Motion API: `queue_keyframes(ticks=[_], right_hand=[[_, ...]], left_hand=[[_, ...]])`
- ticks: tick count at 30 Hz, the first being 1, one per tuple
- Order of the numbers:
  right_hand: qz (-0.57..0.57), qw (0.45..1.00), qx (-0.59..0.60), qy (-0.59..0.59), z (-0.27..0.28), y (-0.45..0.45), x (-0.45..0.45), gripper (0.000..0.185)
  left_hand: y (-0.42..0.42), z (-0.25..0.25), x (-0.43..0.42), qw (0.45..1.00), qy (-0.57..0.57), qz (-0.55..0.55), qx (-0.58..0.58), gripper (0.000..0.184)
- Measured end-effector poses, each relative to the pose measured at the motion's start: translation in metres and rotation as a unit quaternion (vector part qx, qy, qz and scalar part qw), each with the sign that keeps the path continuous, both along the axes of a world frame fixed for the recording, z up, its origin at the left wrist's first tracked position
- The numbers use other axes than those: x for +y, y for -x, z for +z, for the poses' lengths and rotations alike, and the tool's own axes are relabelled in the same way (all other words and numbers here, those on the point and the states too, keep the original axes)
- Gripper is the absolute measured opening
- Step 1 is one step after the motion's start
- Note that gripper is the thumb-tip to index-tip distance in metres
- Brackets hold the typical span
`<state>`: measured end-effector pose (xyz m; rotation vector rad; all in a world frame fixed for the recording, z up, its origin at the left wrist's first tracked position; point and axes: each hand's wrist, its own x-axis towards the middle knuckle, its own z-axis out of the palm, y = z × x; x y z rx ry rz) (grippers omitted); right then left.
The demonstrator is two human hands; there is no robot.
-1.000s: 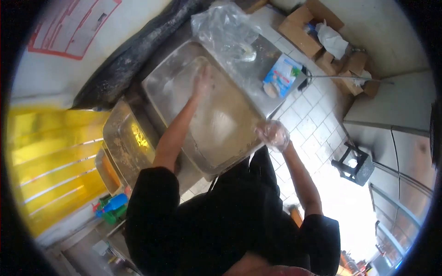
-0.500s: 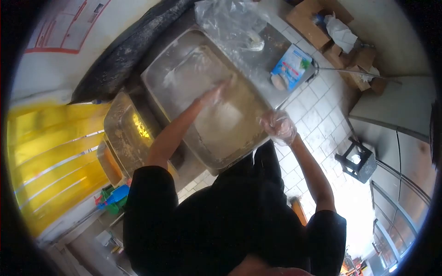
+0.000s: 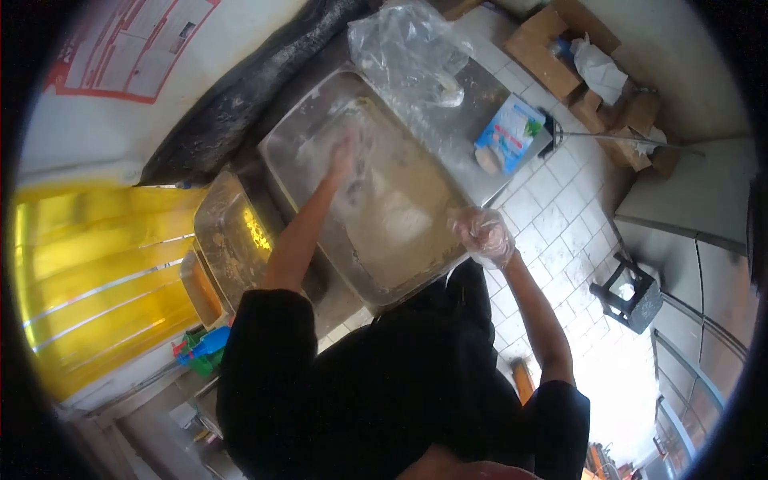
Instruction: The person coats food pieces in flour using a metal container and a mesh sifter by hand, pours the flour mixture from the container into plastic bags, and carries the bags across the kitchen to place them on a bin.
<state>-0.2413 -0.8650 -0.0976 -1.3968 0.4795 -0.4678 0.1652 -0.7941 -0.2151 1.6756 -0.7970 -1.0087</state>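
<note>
A large metal tray (image 3: 382, 302) lies in front of me, with pale, flour-like powder (image 3: 404, 220) spread over its bottom. My left hand (image 3: 342, 156) is over the far left part of the tray, at the powder. Its fingers look stretched out, though motion blurs them, and I see nothing held in it. Dark streaks show in the powder just right of that hand. In a clear plastic glove, my right hand (image 3: 485, 234) is closed around the tray's rim at the near right corner.
Beyond the tray, a clear plastic bag (image 3: 412, 48) and a blue-white packet (image 3: 510, 132) lie on a metal surface. Another metal container (image 3: 228, 232) stands at left. Cardboard boxes (image 3: 548, 52) and a black stool (image 3: 628, 292) are on the right.
My left hand has moved away from me and to the left across the tray, leaving streaks in the powder. My right hand keeps its place at the rim.
</note>
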Motion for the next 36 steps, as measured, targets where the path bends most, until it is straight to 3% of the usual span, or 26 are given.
queue_keyframes(ticks=[2, 4, 5, 6, 8, 9, 10, 11, 12, 13, 14, 15, 17, 19, 20, 22, 26, 28, 32, 34, 35, 36], right_hand=[[-0.015, 1.000, -0.016, -0.001, -0.004, -0.004, 0.002, 0.009], [-0.020, 1.000, -0.023, -0.004, -0.010, -0.001, 0.000, 0.011], [0.000, 0.996, 0.053, 0.074, -0.013, 0.003, -0.003, 0.010], [-0.006, 0.996, 0.026, 0.085, -0.012, 0.002, -0.002, 0.010], [-0.008, 0.996, -0.004, 0.091, -0.010, 0.000, 0.003, 0.010], [-0.025, 0.994, 0.015, 0.102, -0.010, -0.002, 0.005, 0.010], [-0.045, 0.992, 0.034, 0.115, -0.011, -0.003, 0.005, 0.010], [-0.045, 0.992, 0.030, 0.116, -0.020, -0.005, 0.006, 0.010], [-0.050, 0.995, -0.049, 0.075, -0.034, -0.007, 0.006, 0.012], [-0.055, 0.990, -0.125, 0.032, -0.047, -0.005, 0.006, 0.014], [-0.061, 0.990, -0.122, 0.032, -0.043, -0.004, 0.004, 0.014], [-0.061, 0.993, -0.082, 0.063, -0.037, -0.003, 0.004, 0.017], [-0.065, 0.993, -0.035, 0.088, -0.037, 0.001, 0.004, 0.021], [0.001, 0.988, -0.030, 0.152, -0.044, 0.006, -0.003, 0.010], [-0.002, 0.988, -0.026, 0.151, -0.034, 0.006, -0.004, 0.010], [0.068, 0.948, 0.152, 0.271, -0.005, 0.004, -0.008, 0.011], [0.016, 0.977, 0.099, 0.188, -0.014, 0.002, 0.001, 0.012], [-0.027, 0.989, -0.042, 0.138, -0.008, -0.005, -0.001, 0.013], [0.004, 0.978, -0.006, 0.209, -0.010, -0.001, -0.004, 0.013], [-0.004, 0.995, -0.047, 0.091, -0.023, -0.001, -0.002, 0.012], [0.004, 0.994, -0.052, 0.094, -0.022, -0.002, -0.005, 0.012], [0.004, 0.979, 0.006, 0.205, -0.021, -0.001, -0.005, 0.013]], left_hand=[[-0.008, 0.010, -0.017, 0.997, 0.003, 0.047, 0.061, 0.053], [0.019, -0.006, -0.023, 0.994, 0.039, 0.022, 0.097, 0.058], [0.036, -0.023, -0.023, 0.984, 0.082, -0.006, 0.156, 0.060], [0.040, -0.068, -0.011, 0.948, 0.212, -0.071, 0.225, 0.056], [0.085, -0.136, 0.014, 0.915, 0.224, -0.112, 0.315, 0.059], [0.089, -0.105, 0.021, 0.917, 0.223, -0.110, 0.311, 0.059], [0.100, -0.046, 0.024, 0.962, 0.015, -0.164, 0.217, 0.062], [0.108, -0.010, 0.024, 0.952, -0.194, -0.209, 0.110, 0.065], [0.104, -0.011, 0.029, 0.952, -0.192, -0.211, 0.108, 0.065], [0.098, -0.012, 0.036, 0.947, -0.142, -0.212, 0.193, 0.067], [0.092, -0.013, 0.042, 0.932, -0.094, -0.213, 0.278, 0.069], [0.091, 0.020, 0.036, 0.962, -0.123, -0.149, 0.191, 0.069], [0.047, 0.012, 0.029, 0.987, -0.091, -0.131, -0.027, 0.068], [-0.004, -0.037, -0.015, 0.996, -0.044, -0.069, -0.019, 0.065], [0.001, -0.032, -0.028, 0.997, -0.057, -0.021, 0.052, 0.064], [0.014, -0.030, -0.048, 0.987, -0.057, 0.039, 0.144, 0.063], [0.057, -0.034, -0.025, 0.986, -0.025, -0.073, 0.147, 0.062], [0.080, -0.032, 0.000, 0.981, -0.028, -0.136, 0.136, 0.062], [0.119, -0.024, 0.029, 0.957, -0.066, -0.251, 0.131, 0.061], [0.134, -0.021, 0.035, 0.944, -0.074, -0.296, 0.126, 0.060], [0.143, -0.018, 0.038, 0.938, -0.078, -0.316, 0.123, 0.060], [0.152, -0.016, 0.042, 0.933, -0.083, -0.329, 0.121, 0.060]])
